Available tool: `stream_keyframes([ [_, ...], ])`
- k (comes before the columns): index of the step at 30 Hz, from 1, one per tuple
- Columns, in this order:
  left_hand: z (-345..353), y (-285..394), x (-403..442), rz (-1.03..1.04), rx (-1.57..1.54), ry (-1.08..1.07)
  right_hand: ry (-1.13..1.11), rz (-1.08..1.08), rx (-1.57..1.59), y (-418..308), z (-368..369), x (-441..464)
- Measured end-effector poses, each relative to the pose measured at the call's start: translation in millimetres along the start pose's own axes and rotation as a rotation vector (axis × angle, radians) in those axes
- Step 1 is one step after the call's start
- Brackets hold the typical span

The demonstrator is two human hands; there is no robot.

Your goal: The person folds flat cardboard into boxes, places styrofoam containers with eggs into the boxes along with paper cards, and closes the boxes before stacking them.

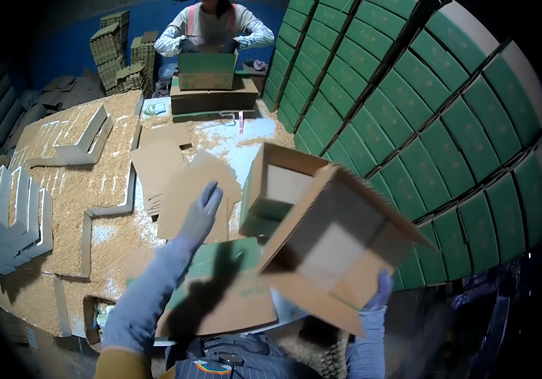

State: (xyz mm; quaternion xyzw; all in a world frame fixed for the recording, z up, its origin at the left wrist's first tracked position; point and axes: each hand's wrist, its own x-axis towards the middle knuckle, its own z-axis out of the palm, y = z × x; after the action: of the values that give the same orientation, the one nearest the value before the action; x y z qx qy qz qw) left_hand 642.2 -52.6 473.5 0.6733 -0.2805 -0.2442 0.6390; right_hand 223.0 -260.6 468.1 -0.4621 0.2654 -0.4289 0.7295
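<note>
My right hand point(381, 290), in a pale glove, grips the lower right edge of an open cardboard box point(346, 234). The box is tilted with its opening towards me, showing a light bottom inside. Gloved as well, my left hand point(202, 215) reaches over a stack of brown cardboard sheets point(185, 189), its fingers stretched out and nothing held. Whether it touches the top sheet I cannot tell. Another open box point(255, 208), green outside, stands behind the held one. Flattened green and brown cardboard point(220, 303) lies in front of me under my arm's shadow.
A tall wall of stacked green boxes point(403, 114) rises on the right. Grainy tan material point(107, 183) covers the table's left side, with white angled pieces point(18, 221) on it. Across the table a person point(214, 31) handles a green box point(208, 69). Stacked trays point(110, 47) stand behind.
</note>
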Motion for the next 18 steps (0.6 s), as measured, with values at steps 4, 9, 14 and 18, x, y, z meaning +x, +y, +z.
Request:
stream_keyframes([
  [4,67.4,-49.3,92.7,-0.396,0.154,-0.124,-0.083,-0.230,0.065,-42.7,-20.7,95.8],
  [9,86.0,-112.4,116.1,-0.229,0.200,-0.397,-0.150,-0.102,-0.266,-54.9,41.5,175.1],
  [14,61.8,-181.5,128.5,-0.155,0.029,-0.523,-0.242,0.254,-0.384,64.2,45.8,239.8],
  [18,94.7,-206.4,127.8,-0.270,-0.219,-0.118,-0.154,0.581,0.248,115.6,72.9,247.0],
])
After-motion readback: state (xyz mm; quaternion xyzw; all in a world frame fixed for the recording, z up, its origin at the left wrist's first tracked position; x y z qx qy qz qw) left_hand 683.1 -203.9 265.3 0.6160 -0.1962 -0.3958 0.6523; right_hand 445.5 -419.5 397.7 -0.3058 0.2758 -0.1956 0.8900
